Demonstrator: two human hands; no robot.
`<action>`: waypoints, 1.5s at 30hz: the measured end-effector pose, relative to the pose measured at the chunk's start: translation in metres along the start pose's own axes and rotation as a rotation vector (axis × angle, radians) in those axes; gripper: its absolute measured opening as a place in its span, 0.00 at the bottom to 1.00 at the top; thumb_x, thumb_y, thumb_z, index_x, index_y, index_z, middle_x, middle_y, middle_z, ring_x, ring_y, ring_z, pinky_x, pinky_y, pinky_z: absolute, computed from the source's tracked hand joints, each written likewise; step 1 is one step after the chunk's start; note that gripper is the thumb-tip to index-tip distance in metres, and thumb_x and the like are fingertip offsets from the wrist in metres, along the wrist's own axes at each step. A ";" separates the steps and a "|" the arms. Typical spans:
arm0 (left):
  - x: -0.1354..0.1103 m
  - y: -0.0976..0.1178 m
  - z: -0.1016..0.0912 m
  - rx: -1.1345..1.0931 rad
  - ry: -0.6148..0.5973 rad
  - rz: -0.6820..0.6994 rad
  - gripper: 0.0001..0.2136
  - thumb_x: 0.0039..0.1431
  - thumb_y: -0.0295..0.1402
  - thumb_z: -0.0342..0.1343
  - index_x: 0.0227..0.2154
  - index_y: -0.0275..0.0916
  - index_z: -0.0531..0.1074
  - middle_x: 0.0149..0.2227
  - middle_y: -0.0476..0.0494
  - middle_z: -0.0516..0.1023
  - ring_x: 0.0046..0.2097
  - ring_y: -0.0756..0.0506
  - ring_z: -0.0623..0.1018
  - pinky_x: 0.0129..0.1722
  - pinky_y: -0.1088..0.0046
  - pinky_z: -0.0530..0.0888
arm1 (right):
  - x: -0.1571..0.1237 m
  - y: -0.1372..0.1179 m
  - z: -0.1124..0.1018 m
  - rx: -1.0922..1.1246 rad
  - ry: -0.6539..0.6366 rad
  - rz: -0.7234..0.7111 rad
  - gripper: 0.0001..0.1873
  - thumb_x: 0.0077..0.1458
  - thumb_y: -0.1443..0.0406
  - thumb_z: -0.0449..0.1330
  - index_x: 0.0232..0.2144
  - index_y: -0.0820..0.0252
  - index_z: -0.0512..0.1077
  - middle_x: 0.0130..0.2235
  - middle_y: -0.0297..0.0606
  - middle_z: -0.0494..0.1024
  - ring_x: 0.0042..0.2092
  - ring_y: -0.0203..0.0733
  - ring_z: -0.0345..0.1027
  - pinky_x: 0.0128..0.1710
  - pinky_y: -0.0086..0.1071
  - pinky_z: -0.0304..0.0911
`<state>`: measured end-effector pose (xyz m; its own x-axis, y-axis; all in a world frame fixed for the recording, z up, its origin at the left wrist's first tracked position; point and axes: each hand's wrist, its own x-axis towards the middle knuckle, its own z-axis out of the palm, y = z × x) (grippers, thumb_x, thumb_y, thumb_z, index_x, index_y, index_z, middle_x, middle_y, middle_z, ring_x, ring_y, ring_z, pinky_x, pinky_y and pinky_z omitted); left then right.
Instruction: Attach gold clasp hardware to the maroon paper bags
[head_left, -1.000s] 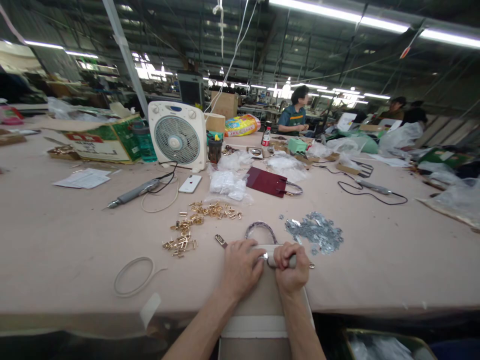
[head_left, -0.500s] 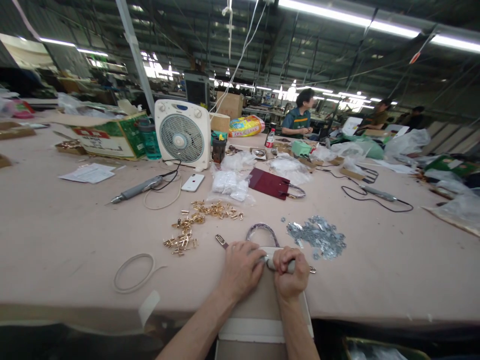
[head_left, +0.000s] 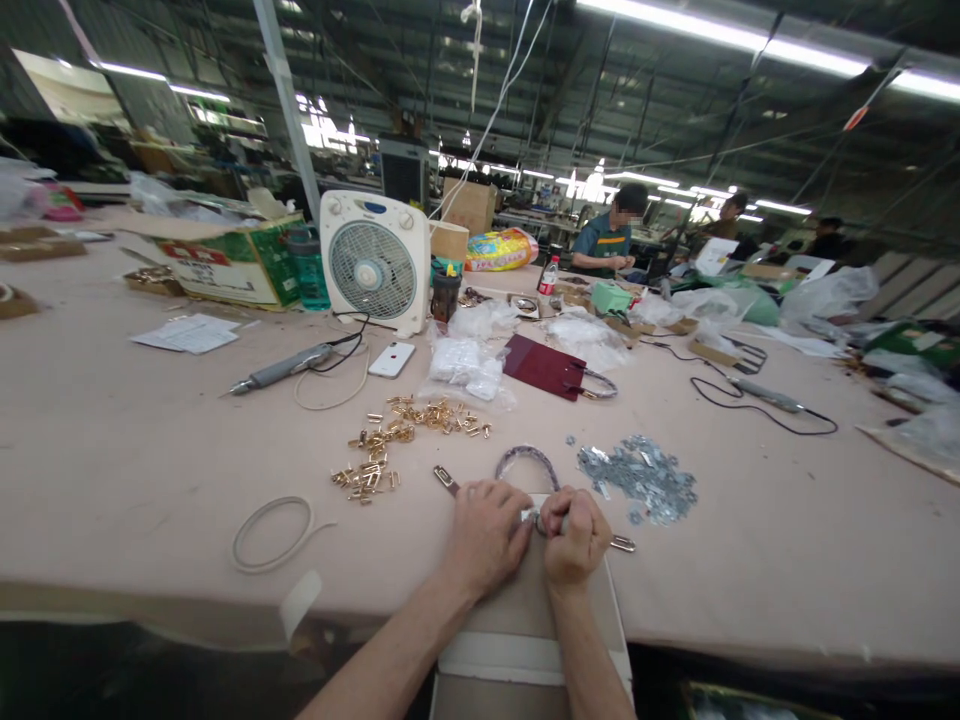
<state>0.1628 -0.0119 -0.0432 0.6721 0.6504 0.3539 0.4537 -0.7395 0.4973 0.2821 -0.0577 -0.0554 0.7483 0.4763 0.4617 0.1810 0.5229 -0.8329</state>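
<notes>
A pale bag panel [head_left: 525, 590] lies in front of me, partly over the table edge, with a patterned handle [head_left: 527, 455] looping beyond its top. My left hand [head_left: 487, 535] rests on the panel's upper left, fingers stretched and pressing down. Close to its fingertips is a small shiny metal piece [head_left: 528, 514]. My right hand [head_left: 576, 537] makes a fist around a pale-handled tool, mostly hidden, pointed towards that piece. One strap end with a gold buckle [head_left: 444, 477] sticks out left of the left hand; another metal-tipped strap end [head_left: 622, 544] shows right of the right hand.
Gold metal fittings [head_left: 375, 470] lie left of the bag, a heap of silver plates [head_left: 645, 480] right. Farther off are a dark red bag [head_left: 546, 368], phone [head_left: 391, 360], fan [head_left: 375, 265] and corded grey tools [head_left: 281, 370]. A co-worker [head_left: 606, 240] sits across the table.
My right fist has turned slightly and shifted a little left, covering more of the pale handle. The left hand stays on the panel. The whole view has swung slightly.
</notes>
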 end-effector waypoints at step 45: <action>-0.008 -0.009 -0.005 -0.136 0.029 0.040 0.07 0.67 0.33 0.58 0.46 0.48 0.75 0.52 0.47 0.80 0.57 0.41 0.73 0.60 0.54 0.63 | 0.030 -0.001 0.014 -0.169 -0.158 0.268 0.25 0.65 0.49 0.58 0.23 0.59 0.67 0.16 0.25 0.60 0.18 0.31 0.51 0.17 0.26 0.48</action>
<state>0.1508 -0.0096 -0.0465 0.6697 0.6274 0.3973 0.3420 -0.7355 0.5848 0.2953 -0.0338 -0.0363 0.6777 0.6913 0.2508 0.1051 0.2465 -0.9634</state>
